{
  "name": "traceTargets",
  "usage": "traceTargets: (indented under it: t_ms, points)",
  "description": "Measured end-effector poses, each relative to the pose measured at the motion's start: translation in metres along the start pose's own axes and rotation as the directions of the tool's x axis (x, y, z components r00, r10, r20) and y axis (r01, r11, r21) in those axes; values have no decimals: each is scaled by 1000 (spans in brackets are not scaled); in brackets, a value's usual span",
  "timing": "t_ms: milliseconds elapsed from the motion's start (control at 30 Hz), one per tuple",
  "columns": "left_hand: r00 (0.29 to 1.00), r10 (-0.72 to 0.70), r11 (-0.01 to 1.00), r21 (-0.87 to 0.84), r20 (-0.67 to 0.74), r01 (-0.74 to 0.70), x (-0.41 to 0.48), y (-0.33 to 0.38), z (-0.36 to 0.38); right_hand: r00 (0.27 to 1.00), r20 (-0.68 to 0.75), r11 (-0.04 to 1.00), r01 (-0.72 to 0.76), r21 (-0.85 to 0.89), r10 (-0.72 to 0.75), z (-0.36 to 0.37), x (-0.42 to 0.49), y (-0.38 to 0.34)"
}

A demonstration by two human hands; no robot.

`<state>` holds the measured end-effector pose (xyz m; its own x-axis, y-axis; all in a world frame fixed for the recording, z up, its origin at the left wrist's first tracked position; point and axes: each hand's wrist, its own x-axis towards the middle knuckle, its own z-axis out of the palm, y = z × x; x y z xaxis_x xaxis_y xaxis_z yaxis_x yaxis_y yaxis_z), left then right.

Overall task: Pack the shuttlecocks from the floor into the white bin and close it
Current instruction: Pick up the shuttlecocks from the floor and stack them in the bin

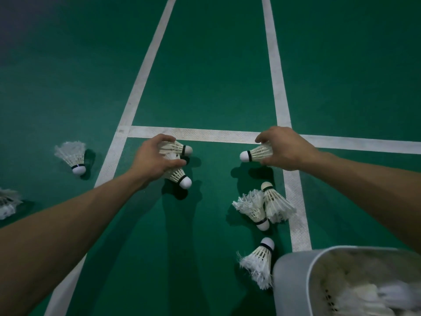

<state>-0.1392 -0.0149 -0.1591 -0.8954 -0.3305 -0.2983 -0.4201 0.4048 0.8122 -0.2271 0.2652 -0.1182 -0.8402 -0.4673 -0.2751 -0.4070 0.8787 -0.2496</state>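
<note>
My left hand [155, 159] grips two white shuttlecocks by their feathers: one [180, 148] with its cork pointing right, another [180, 176] below it. My right hand [284, 149] pinches a single shuttlecock [255, 153] by the feathers, cork pointing left. On the green floor, two shuttlecocks lie side by side [252, 207] [276, 202], and one [259, 258] rests against the white bin [293, 277]. The bin stands open at the lower right with several shuttlecocks inside. Further left lie one shuttlecock [74, 157] and a partly cut-off one [6, 202].
White court lines [205, 134] cross the green floor [205, 65]: two run away from me and one runs across beneath my hands. The bin's lid is not visible.
</note>
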Motion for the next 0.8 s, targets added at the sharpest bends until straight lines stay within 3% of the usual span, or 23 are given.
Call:
traceTargets:
  t_ms: [200,433,600,800]
  points:
    - [992,83,997,-15,91,-82,-39,45,1,996,-78,998,55,23,-53,-39,-43,-8]
    - [959,192,979,26,207,-202,-125,120,-8,980,-147,984,147,96,-132,-105,-152,-12]
    - [925,277,953,50,260,-299,-179,173,-13,979,-58,976,202,85,-197,-124,-232,-6]
    - [902,327,929,81,283,-362,-230,199,6,966,95,970,243,-9,-241,-97,-275,-10]
